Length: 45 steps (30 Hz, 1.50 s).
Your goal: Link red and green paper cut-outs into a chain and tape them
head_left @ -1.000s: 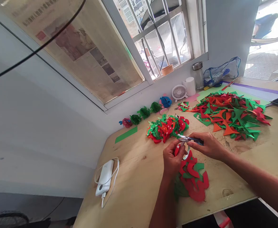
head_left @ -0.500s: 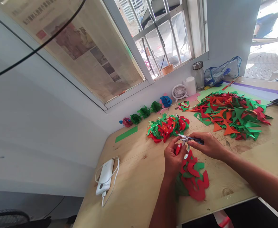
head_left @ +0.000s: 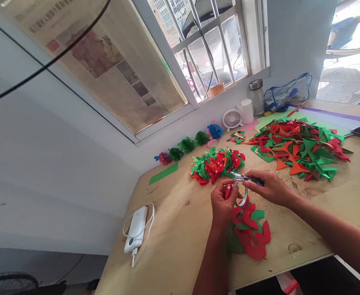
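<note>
My left hand (head_left: 223,203) pinches a small red paper piece (head_left: 228,191) together with a white printed strip (head_left: 244,199) that curls down beside the fingers. In my right hand (head_left: 267,187) is a pair of scissors (head_left: 253,180), its blades pointing left at the strip near my left fingertips. Below the hands lie red and green paper cutouts (head_left: 254,243), partly covered by my left forearm. Just beyond the hands is a heap of smaller red and green pieces (head_left: 215,166), many with white squares on them.
Red, orange and green scraps (head_left: 303,149) are heaped at the right. A white power bank (head_left: 136,228) with a cable lies at the left. Along the wall stand paper flowers, a small fan (head_left: 232,119), a white roll and a glass bottle (head_left: 257,97).
My left hand has shifted slightly left with the red piece. More of the white strip now shows, curling between the hands. The right hand and scissors have hardly moved.
</note>
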{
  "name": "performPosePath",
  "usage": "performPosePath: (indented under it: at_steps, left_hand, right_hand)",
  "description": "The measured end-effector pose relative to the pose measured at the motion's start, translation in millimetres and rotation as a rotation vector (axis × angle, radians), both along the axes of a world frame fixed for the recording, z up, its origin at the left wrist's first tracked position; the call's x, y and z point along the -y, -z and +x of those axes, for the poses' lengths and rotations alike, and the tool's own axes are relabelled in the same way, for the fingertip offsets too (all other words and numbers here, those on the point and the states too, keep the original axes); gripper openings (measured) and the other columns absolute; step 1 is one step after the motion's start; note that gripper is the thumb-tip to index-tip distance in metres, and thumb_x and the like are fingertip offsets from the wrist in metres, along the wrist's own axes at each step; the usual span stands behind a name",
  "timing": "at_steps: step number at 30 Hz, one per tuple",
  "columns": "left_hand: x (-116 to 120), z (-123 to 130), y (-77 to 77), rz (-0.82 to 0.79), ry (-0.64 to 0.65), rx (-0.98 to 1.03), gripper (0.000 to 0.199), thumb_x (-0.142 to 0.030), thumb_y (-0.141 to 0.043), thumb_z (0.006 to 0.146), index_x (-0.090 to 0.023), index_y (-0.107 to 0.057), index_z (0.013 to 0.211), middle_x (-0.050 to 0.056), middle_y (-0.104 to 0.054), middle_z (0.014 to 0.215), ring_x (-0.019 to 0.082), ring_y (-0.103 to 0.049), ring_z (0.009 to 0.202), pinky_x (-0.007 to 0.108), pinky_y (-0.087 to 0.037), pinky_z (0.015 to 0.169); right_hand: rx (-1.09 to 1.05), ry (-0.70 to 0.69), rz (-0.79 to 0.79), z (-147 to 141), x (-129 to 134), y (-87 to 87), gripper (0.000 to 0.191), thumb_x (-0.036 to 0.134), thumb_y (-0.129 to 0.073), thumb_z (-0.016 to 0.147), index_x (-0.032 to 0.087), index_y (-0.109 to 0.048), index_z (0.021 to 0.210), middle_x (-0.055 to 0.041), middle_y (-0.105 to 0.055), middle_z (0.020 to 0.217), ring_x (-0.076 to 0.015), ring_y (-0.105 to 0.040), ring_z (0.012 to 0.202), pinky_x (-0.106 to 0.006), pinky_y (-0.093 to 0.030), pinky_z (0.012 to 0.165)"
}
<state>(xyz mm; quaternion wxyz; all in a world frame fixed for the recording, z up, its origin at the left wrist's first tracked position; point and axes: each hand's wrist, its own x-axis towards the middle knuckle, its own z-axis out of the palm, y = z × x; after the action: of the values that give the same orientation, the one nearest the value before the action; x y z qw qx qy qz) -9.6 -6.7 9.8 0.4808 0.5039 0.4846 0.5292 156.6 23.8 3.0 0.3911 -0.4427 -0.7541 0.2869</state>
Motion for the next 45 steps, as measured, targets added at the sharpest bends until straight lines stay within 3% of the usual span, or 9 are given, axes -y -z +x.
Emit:
performPosePath:
  at_steps: [45]
  left_hand:
    - [-1.5, 0.9, -0.7, 0.007, 0.036, -0.035, 0.029, -0.037, -0.068, 0.071, -0.013, -0.062, 0.088, 0.000, -0.059, 0.055, 0.010, -0.056, 0.049, 0.018, -0.041, 0.044]
  right_hand:
    - [0.024, -0.015, 0.027, -1.1, 1.6, 1.3, 0.037, 0.047, -0.047, 0.086, 0.016, -0.068, 0.084, -0.0018, -0.062, 0.066, -0.0109, -0.048, 0.058, -0.022, -0.036, 0.054]
